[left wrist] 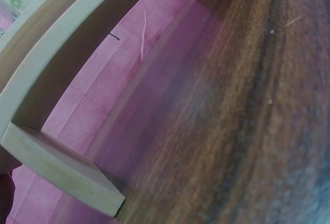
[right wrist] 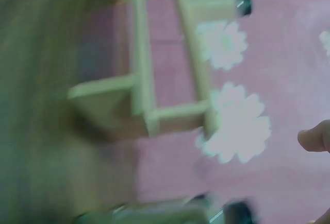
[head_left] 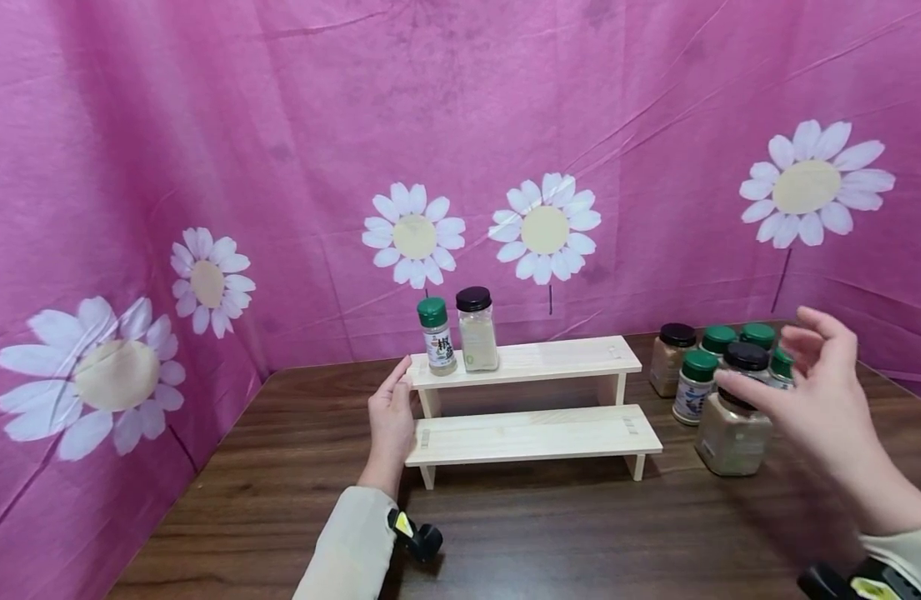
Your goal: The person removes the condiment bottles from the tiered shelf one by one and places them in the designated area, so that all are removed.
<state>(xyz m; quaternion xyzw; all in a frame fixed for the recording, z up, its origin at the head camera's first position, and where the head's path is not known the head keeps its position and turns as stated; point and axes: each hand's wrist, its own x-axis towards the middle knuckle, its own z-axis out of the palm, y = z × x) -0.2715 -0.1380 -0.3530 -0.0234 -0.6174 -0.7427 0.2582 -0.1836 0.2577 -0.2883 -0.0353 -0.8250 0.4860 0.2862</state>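
Note:
A two-tier pale wooden shelf (head_left: pixel 535 437) stands on the table. On its upper tier, toward the left, are an upright green-lidded spice bottle (head_left: pixel 439 340) and a taller black-lidded jar (head_left: pixel 478 332). My left hand (head_left: pixel 392 417) rests against the shelf's left end, its visible fingers fairly straight. In the left wrist view, the shelf's end leg (left wrist: pixel 67 170) fills the lower left. Over at the right, my right hand (head_left: pixel 828 400) hovers with fingers apart and nothing in its grasp. Its thumb overlaps the lid of a large black-lidded jar (head_left: pixel 733 437); contact is unclear.
Behind that large jar cluster several more spice containers, among them a green-lidded bottle (head_left: pixel 694 390) and a black-lidded brown jar (head_left: pixel 672 362). The dark wooden table (head_left: pixel 550 533) extends in front of the shelf. A pink flowered cloth (head_left: pixel 302 208) hangs behind. The right wrist view is blurred.

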